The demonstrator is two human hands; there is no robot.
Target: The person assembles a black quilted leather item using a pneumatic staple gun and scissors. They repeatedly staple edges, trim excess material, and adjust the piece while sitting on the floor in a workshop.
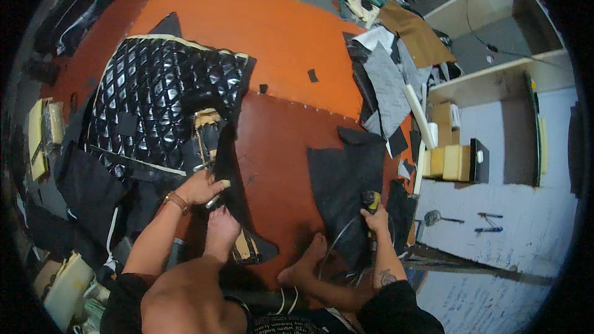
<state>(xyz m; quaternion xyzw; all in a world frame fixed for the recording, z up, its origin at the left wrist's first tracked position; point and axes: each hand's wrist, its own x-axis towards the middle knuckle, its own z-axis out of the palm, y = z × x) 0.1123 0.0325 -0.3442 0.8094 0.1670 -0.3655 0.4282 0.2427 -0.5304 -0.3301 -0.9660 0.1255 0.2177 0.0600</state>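
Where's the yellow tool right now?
In the head view, the yellow tool is right of centre, in the lower half, held in the right hand, by the right edge of the dark cloth.

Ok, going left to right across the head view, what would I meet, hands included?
Pale yellow slab → left hand → small dark scrap → another small dark scrap → right hand holding a yellow-and-black tool → yellow blocks.
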